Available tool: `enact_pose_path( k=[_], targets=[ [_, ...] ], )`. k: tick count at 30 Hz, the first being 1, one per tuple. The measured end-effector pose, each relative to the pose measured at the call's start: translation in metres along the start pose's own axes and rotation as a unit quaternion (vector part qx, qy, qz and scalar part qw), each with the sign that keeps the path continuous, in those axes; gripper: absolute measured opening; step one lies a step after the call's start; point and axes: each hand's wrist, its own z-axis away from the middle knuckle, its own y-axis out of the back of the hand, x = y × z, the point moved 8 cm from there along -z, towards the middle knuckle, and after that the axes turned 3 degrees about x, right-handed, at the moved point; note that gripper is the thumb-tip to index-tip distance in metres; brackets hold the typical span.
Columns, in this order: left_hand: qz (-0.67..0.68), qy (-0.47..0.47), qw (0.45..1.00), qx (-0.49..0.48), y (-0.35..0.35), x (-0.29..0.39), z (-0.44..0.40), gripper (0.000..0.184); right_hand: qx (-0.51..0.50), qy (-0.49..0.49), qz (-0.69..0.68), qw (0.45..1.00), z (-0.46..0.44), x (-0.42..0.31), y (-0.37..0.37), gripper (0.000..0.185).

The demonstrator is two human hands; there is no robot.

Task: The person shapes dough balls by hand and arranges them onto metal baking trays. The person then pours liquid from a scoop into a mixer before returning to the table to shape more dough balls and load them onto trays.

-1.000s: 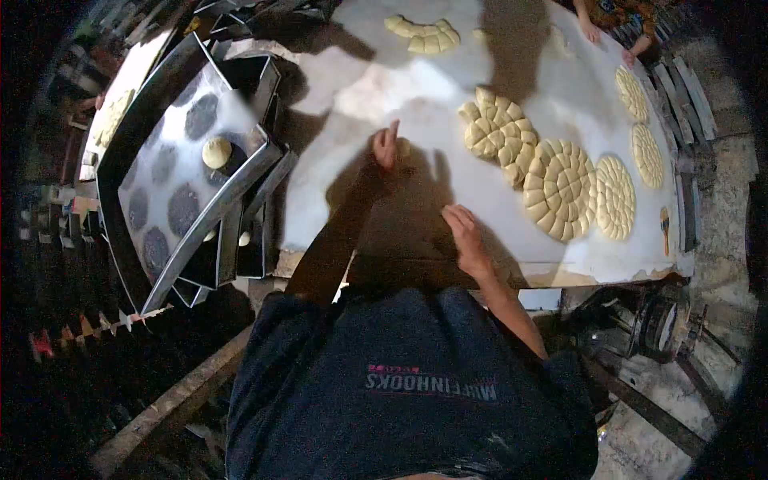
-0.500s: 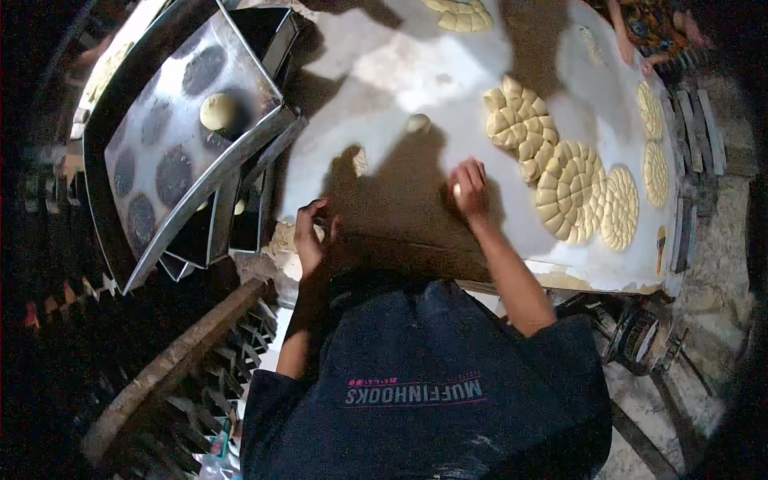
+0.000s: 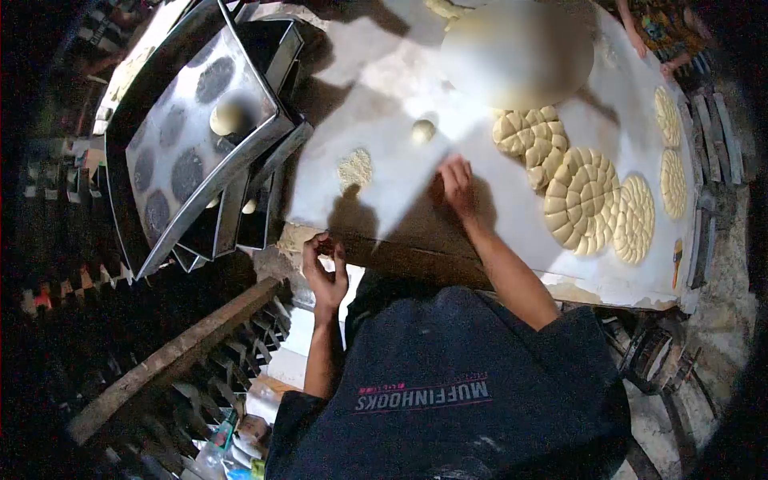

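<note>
My right hand (image 3: 458, 189) is cupped low over the white work table, fingers curled together and slightly blurred; a pale lump of dough showed under it a moment ago and is now hidden by the fingers. Just beyond it a dough ball (image 3: 423, 131) rests on the table. My left hand (image 3: 325, 266) hovers at the table's near edge, fingers bent and thumb apart, nothing visible between them. A small patch of pale seeds or crumbs (image 3: 354, 169) lies further in from that hand.
Stacked metal trays (image 3: 180, 172) stand at the left, the top one carrying a dough ball (image 3: 225, 119). Scored dough rounds (image 3: 582, 200) cover the table's right side, with a brush (image 3: 677, 264) near the corner. A blurred oval hides the far side; another person's arms (image 3: 636, 40) show top right.
My left hand has dropped toward me off the table edge, thumb spreading. My right hand has shifted slightly left. A blurred oval has come in over the far side of the table.
</note>
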Motion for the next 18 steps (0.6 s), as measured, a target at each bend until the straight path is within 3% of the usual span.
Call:
enact_pose_path(
  k=[2, 3, 6, 10, 12, 14, 15, 16, 18],
  targets=[
    [-0.003, -0.006, 1.000, -0.006, -0.002, 0.007, 0.007, 0.022, -0.008, 0.153, 0.045, 0.987, 0.036, -0.020, 0.009, 0.008],
    [-0.011, 0.000, 1.000, -0.001, -0.001, 0.007, 0.010, 0.020, -0.002, 0.156, -0.035, 0.987, 0.037, -0.020, 0.025, 0.007],
    [-0.037, -0.003, 0.999, 0.030, 0.008, -0.004, 0.023, 0.018, -0.054, 0.081, -0.067, 0.993, 0.008, 0.016, 0.040, 0.010],
    [-0.042, 0.009, 0.998, 0.043, 0.009, 0.005, 0.035, 0.018, 0.103, 0.026, -0.064, 0.992, -0.038, -0.006, 0.029, 0.011],
    [-0.018, 0.025, 0.998, 0.055, 0.001, 0.007, 0.037, 0.018, -0.047, -0.067, -0.059, 0.995, -0.029, -0.019, 0.019, 0.009],
    [-0.013, 0.028, 0.999, 0.045, -0.001, 0.008, 0.037, 0.018, -0.054, 0.005, -0.128, 0.990, 0.004, -0.034, 0.018, 0.010],
    [-0.014, 0.026, 0.999, 0.036, -0.003, 0.008, 0.035, 0.019, -0.091, 0.112, -0.082, 0.986, 0.016, -0.042, 0.030, 0.007],
    [-0.015, 0.025, 0.999, 0.027, -0.004, 0.006, 0.034, 0.019, -0.092, 0.116, -0.083, 0.986, 0.020, -0.035, 0.042, 0.007],
    [-0.016, -0.003, 0.999, 0.043, 0.000, 0.006, 0.033, 0.020, -0.185, 0.016, -0.156, 0.970, 0.022, -0.011, 0.052, 0.003]
  ],
)
